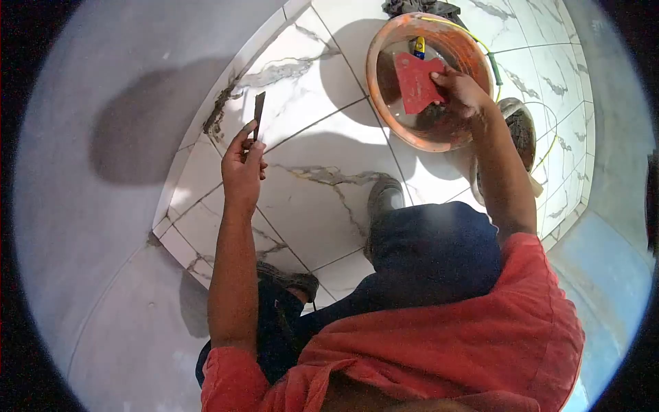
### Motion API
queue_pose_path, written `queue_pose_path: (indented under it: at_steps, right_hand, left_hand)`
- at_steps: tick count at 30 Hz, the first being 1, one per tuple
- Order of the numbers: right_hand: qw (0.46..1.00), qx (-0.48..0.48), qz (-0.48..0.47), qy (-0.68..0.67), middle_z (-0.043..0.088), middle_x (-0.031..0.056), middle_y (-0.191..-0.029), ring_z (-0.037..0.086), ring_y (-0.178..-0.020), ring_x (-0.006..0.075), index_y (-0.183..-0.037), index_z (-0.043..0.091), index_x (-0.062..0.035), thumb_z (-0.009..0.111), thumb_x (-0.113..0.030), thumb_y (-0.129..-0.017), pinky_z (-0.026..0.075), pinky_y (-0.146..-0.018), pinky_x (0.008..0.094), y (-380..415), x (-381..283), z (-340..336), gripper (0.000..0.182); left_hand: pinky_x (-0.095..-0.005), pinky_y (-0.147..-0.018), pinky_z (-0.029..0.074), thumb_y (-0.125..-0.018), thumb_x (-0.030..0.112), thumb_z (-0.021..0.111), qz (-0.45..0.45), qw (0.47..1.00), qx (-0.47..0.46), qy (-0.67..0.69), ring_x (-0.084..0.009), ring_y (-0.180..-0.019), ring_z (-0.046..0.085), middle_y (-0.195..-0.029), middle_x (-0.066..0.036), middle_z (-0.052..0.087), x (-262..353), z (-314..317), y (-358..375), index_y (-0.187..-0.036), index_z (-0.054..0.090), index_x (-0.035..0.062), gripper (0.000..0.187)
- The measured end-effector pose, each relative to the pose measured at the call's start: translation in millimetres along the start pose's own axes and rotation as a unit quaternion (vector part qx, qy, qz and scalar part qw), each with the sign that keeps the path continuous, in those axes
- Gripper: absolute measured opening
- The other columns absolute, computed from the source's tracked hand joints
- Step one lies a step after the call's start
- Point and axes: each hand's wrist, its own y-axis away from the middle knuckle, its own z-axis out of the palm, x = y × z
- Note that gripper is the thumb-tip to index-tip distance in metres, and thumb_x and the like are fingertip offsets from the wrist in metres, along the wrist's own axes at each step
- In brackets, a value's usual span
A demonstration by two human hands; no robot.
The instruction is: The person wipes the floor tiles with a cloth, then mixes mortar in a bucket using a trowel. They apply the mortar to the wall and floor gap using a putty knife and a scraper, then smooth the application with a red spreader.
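My left hand (242, 172) is raised over the floor near the wall, fingers closed on a thin dark flat blade (259, 108) that points up and away. In my right hand (463, 93) is a red plastic scraper (416, 84), pinched at its edge by thumb and fingers. The scraper is over the mouth of an orange bucket (373, 69) with smeared inner walls. Behind the scraper, a tool with a yellow and black end (419, 47) shows inside the bucket.
White marble-look tiles (309, 199) cover the floor. Dark residue (218, 113) marks the tile edge by the grey wall (123, 89). Right of the bucket lie a yellow cord (552, 137) and a worn, dirty container (519, 130). Black crumpled material (439, 9) sits behind. My shoes (386, 196) flank the middle.
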Motion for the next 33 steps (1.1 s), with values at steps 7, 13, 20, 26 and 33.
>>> queue_pose_path:
  at_steps: [7,13,20,26,33]
  right_hand:
    - [0.992,0.108,-0.055,-0.021,0.062,0.0025,-0.113,0.062,-0.091,0.0133,-0.131,0.049,-0.0092,0.056,-0.017,-0.098,0.051,-0.068,0.027,41,-30,26,0.034]
    - [0.988,0.005,-0.148,-0.032,0.062,0.0053,-0.112,0.061,-0.097,0.0155,-0.133,0.047,-0.0061,0.051,-0.013,-0.099,0.049,-0.068,0.0281,52,-81,95,0.035]
    - [0.986,-0.022,-0.16,-0.041,0.062,0.0084,-0.109,0.062,-0.094,0.0181,-0.123,0.051,-0.0026,0.052,-0.015,-0.099,0.052,-0.076,0.0323,-3,-101,195,0.026]
    - [0.978,0.051,-0.156,-0.13,0.061,0.0073,-0.1,0.061,-0.082,0.021,-0.119,0.05,-0.0062,0.051,-0.011,-0.099,0.053,-0.075,0.0354,-62,-58,258,0.021]
    - [0.934,0.186,-0.139,-0.271,0.062,0.0113,-0.107,0.065,-0.09,0.0248,-0.117,0.05,-0.0037,0.054,-0.003,-0.093,0.055,-0.077,0.0392,-133,35,310,0.024]
  left_hand:
    - [-0.0213,-0.051,0.043,-0.093,0.012,0.06,-0.003,0.997,-0.004,-0.073,-0.0062,-0.061,0.048,-0.085,0.0,0.051,17,-24,13,-0.135,0.056,0.0117,0.042]
    - [-0.0221,-0.05,0.043,-0.094,0.017,0.057,-0.09,0.982,-0.083,-0.141,-0.0076,-0.063,0.05,-0.089,-0.003,0.056,45,-83,61,-0.134,0.054,0.008,0.042]
    - [-0.0205,-0.049,0.044,-0.094,0.019,0.058,-0.133,0.991,0.003,-0.03,-0.0073,-0.065,0.053,-0.093,-0.005,0.056,99,-150,160,-0.137,0.049,0.0047,0.046]
    - [-0.0192,-0.045,0.047,-0.094,0.016,0.058,-0.116,0.966,0.119,0.196,-0.0081,-0.061,0.056,-0.093,-0.007,0.061,107,-153,212,-0.134,0.051,0.0057,0.042]
    - [-0.0206,-0.043,0.049,-0.091,0.018,0.065,-0.085,0.958,0.087,0.26,-0.0115,-0.061,0.059,-0.096,-0.011,0.06,81,-173,189,-0.137,0.044,0.0065,0.052]
